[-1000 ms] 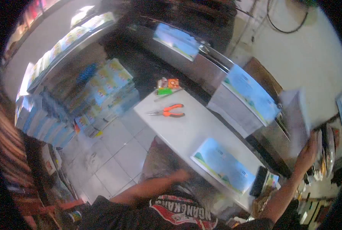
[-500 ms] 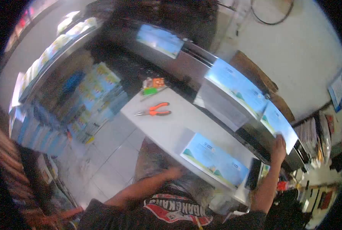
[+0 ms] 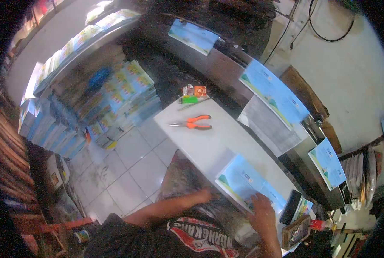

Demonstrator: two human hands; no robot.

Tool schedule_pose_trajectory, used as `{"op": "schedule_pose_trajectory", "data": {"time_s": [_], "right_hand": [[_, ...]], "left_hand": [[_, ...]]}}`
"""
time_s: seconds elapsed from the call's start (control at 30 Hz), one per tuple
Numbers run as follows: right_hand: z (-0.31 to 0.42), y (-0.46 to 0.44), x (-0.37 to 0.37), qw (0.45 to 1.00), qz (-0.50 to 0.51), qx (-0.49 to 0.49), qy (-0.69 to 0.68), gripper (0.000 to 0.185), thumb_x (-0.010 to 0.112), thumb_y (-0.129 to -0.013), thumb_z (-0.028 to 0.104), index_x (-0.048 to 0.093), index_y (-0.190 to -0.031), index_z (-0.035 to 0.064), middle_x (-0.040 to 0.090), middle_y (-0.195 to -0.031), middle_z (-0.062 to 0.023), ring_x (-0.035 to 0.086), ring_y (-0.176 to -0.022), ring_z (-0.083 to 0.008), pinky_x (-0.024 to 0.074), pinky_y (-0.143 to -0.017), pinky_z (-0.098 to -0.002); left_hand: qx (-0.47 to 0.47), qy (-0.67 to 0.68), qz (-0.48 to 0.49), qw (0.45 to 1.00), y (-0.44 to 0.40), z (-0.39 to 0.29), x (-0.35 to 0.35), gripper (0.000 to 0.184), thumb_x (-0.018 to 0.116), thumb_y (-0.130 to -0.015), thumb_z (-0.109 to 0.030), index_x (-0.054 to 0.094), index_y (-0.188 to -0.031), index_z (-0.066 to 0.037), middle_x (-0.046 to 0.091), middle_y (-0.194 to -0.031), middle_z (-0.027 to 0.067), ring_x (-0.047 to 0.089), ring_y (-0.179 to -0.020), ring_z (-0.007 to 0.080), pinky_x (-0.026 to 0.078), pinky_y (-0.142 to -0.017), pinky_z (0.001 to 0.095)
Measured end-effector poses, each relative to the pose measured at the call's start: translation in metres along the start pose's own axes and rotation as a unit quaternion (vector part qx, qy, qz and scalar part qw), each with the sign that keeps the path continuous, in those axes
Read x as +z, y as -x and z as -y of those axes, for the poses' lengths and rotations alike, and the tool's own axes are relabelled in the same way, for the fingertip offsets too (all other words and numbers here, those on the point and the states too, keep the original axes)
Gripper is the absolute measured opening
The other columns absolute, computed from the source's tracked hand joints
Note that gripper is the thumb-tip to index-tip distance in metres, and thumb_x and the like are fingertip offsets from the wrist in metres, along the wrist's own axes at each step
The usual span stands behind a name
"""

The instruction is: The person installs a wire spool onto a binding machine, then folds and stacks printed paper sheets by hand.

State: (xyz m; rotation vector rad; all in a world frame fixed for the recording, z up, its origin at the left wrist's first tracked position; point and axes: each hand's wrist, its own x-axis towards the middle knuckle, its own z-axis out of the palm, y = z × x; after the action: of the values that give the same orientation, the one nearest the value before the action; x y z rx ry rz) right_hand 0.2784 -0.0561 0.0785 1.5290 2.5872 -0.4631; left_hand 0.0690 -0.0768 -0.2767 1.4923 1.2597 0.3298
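1. The white tabletop [image 3: 200, 144] runs diagonally beside a tiled floor [image 3: 131, 180], with a long dark ledge [image 3: 226, 64] along its far side.
2. Tall stacks of booklets [image 3: 127, 92] stand beyond the tabletop's far left end, and more packs [image 3: 54, 133] are lined up to their left.
3. Three blue printed pieces lie along the ledge: a far piece [image 3: 192, 36], a long middle piece [image 3: 274, 94] and a near piece [image 3: 326, 163]. A pale sheet [image 3: 269, 129] shows beneath the middle one, slanting toward the tabletop.
4. Blue printed sheets [image 3: 239, 176] lie on the tabletop near its front edge, close to the person's body.
5. The right hand [image 3: 262, 206] is over the right part of those sheets, its fingers at their surface — whether they pinch an edge or only press down, I cannot tell.
6. The left hand [image 3: 204, 196] is above the person's lap, nearest to the tabletop's front edge; it is blurred, so how its fingers stand cannot be told.
7. A small wooden tray [image 3: 295, 222] and a dark phone [image 3: 291, 206] are at the tabletop's right end.
8. Orange-handled pliers [image 3: 194, 122] lie toward the left end, handles spread, with a green item [image 3: 189, 99] and an orange packet [image 3: 200, 91] beyond them.
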Motion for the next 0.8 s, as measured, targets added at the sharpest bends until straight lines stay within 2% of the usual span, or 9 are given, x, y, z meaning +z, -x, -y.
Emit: {"op": "schedule_pose_trajectory", "data": {"time_s": [0.1, 0.2, 0.23, 0.3, 0.37, 0.47, 0.6, 0.67, 0.8], "right_hand": [[-0.012, 0.002, -0.021, 0.998, 0.017, -0.011, -0.064, 0.042, 0.062, -0.08, 0.02, 0.057, -0.12, 0.0071, 0.058, -0.121, -0.0194, 0.056, -0.111, -0.0363, 0.0445, -0.094, -0.045], [-0.023, -0.003, -0.069, 0.978, -0.042, 0.195, -0.06, 0.023, 0.051, -0.087, 0.015, 0.066, -0.102, 0.0042, 0.066, -0.092, -0.0211, 0.064, -0.089, -0.0388, 0.0505, -0.081, -0.0425], [-0.072, -0.008, -0.065, 0.989, -0.083, 0.118, 0.029, 0.023, 0.051, -0.089, 0.016, 0.066, -0.101, 0.003, 0.066, -0.091, -0.0214, 0.065, -0.089, -0.0378, 0.0506, -0.077, -0.0399], [-0.117, -0.005, -0.109, 0.953, -0.126, 0.247, 0.123, 0.029, 0.045, -0.094, 0.019, 0.063, -0.116, 0.0107, 0.067, -0.091, -0.0167, 0.064, -0.074, -0.0365, 0.052, -0.069, -0.0436], [-0.182, -0.005, -0.131, 0.883, -0.424, 0.173, 0.106, 0.036, 0.042, -0.094, 0.009, 0.054, -0.128, 0.0081, 0.063, -0.115, -0.0162, 0.062, -0.101, -0.0317, 0.0489, -0.088, -0.0386], [-0.203, -0.015, -0.171, 0.793, -0.531, 0.121, 0.272, 0.034, 0.042, -0.094, 0.007, 0.057, -0.125, 0.0045, 0.054, -0.131, -0.0155, 0.048, -0.125, -0.0295, 0.0384, -0.103, -0.0383], [-0.282, -0.028, -0.121, 0.828, -0.492, 0.128, 0.235, 0.036, 0.042, -0.095, 0.007, 0.055, -0.128, 0.0061, 0.051, -0.135, -0.0148, 0.045, -0.128, -0.0295, 0.0362, -0.105, -0.0393], [-0.309, -0.026, -0.083, 0.892, -0.336, 0.189, 0.235, 0.037, 0.043, -0.093, 0.005, 0.054, -0.128, 0.0048, 0.051, -0.134, -0.0162, 0.045, -0.127, -0.0318, 0.0347, -0.106, -0.0403], [-0.266, -0.016, -0.044, 0.908, -0.348, 0.211, 0.101, 0.037, 0.047, -0.091, 0.004, 0.054, -0.127, 0.0042, 0.051, -0.133, -0.0178, 0.045, -0.126, -0.0334, 0.0328, -0.108, -0.0415]], "left_hand": [[0.007, -0.022, -0.013, 1.0, -0.001, -0.014, -0.003, 0.066, 0.05, -0.088, -0.056, 0.052, -0.127, -0.003, 0.059, -0.116, 0.0254, 0.057, -0.108, 0.0391, 0.044, -0.094, 0.0469], [-0.009, -0.005, 0.006, 1.0, 0.026, -0.066, -0.036, 0.061, 0.047, -0.091, -0.054, 0.053, -0.128, -0.007, 0.059, -0.118, 0.0232, 0.057, -0.108, 0.0389, 0.044, -0.096, 0.0472], [-0.002, -0.035, -0.002, 0.999, 0.034, -0.075, -0.043, 0.058, 0.046, -0.091, -0.053, 0.053, -0.128, -0.008, 0.059, -0.118, 0.023, 0.057, -0.108, 0.0391, 0.044, -0.096, 0.047], [0.004, -0.064, -0.013, 0.998, 0.036, -0.075, -0.045, 0.056, 0.046, -0.091, -0.052, 0.054, -0.127, -0.009, 0.059, -0.118, 0.0228, 0.057, -0.107, 0.0392, 0.044, -0.096, 0.0468], [-0.057, -0.032, 0.0, 0.998, 0.028, -0.067, -0.039, 0.054, 0.046, -0.092, -0.049, 0.053, -0.127, -0.009, 0.058, -0.119, 0.0231, 0.057, -0.107, 0.0388, 0.044, -0.096, 0.0464], [-0.04, -0.016, -0.03, 0.999, 0.029, -0.067, -0.041, 0.054, 0.046, -0.092, -0.048, 0.054, -0.126, -0.008, 0.06, -0.116, 0.0234, 0.059, -0.104, 0.0382, 0.045, -0.095, 0.0464], [-0.081, -0.006, -0.034, 0.996, 0.023, -0.057, -0.038, 0.054, 0.048, -0.091, -0.048, 0.056, -0.122, -0.005, 0.062, -0.108, 0.0245, 0.061, -0.099, 0.0384, 0.046, -0.092, 0.0471], [-0.012, -0.026, -0.022, 0.999, 0.009, -0.031, -0.022, 0.055, 0.049, -0.09, -0.047, 0.058, -0.118, 0.0, 0.064, -0.101, 0.026, 0.063, -0.094, 0.0377, 0.048, -0.088, 0.0471], [-0.085, -0.017, 0.033, 0.996, 0.026, -0.063, -0.042, 0.054, 0.05, -0.089, -0.046, 0.059, -0.116, -0.001, 0.064, -0.098, 0.0271, 0.064, -0.092, 0.0374, 0.05, -0.085, 0.0463]]}}
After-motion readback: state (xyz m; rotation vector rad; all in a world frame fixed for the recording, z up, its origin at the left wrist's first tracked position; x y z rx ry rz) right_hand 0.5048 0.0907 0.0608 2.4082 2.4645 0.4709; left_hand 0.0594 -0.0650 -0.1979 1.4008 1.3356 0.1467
